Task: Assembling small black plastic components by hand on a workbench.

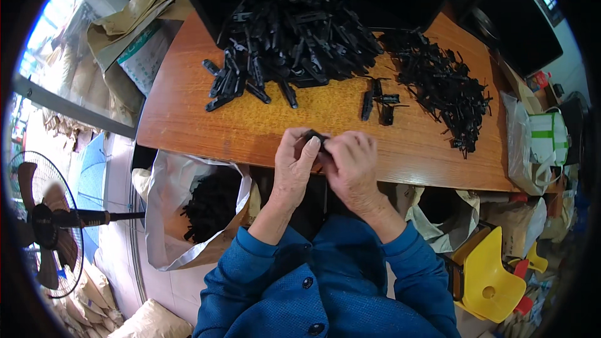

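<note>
My left hand (293, 166) is closed around a small black plastic part (315, 136), its thumb pressed along the near side. Close against it, my right hand (352, 169) has its fingers curled at the part's other end, which they mostly hide. Both hands are over the front edge of the wooden table (250, 128). Beyond them rises a big heap of long black plastic parts (294, 37). To its right spreads a pile of smaller, spiky black pieces (441, 84). Several loose black parts (377, 101) lie between the piles, just past my right hand.
Below the table's left front stands an open white-lined sack (164, 213) with black parts inside. Another pale sack (438, 231) hangs open at the right, near a yellow plastic chair (494, 275). A fan (47, 219) stands far left. A dark panel (400, 0) backs the heap.
</note>
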`<control>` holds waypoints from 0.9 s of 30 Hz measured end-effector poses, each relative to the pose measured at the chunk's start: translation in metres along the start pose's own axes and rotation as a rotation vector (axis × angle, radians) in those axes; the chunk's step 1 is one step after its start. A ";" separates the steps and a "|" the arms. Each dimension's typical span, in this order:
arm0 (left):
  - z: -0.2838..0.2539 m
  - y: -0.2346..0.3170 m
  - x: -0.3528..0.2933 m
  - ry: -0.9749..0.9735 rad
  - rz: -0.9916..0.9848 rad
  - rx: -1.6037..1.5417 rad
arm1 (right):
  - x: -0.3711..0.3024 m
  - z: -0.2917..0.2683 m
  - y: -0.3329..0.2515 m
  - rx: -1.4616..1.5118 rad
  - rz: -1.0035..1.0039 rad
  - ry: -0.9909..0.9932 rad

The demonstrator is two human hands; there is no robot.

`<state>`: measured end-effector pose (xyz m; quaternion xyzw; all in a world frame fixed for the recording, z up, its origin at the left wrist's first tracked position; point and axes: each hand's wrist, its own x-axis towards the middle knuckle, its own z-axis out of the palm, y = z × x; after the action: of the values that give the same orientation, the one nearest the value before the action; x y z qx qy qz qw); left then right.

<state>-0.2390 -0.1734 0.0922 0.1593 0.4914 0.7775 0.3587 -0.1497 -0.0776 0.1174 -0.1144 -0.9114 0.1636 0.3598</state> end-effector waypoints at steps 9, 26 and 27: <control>0.019 0.003 0.004 0.005 0.124 0.250 | -0.029 0.003 0.023 1.261 0.914 -0.116; 0.073 -0.004 0.100 -0.255 -0.249 0.765 | -0.003 -0.070 0.147 -0.006 0.211 -0.255; 0.076 -0.009 0.106 -0.253 -0.246 0.767 | 0.002 -0.069 0.152 -0.155 0.105 -0.300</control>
<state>-0.2631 -0.0457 0.1085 0.3156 0.7126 0.4641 0.4209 -0.0894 0.0779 0.1077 -0.1634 -0.9576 0.1267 0.2007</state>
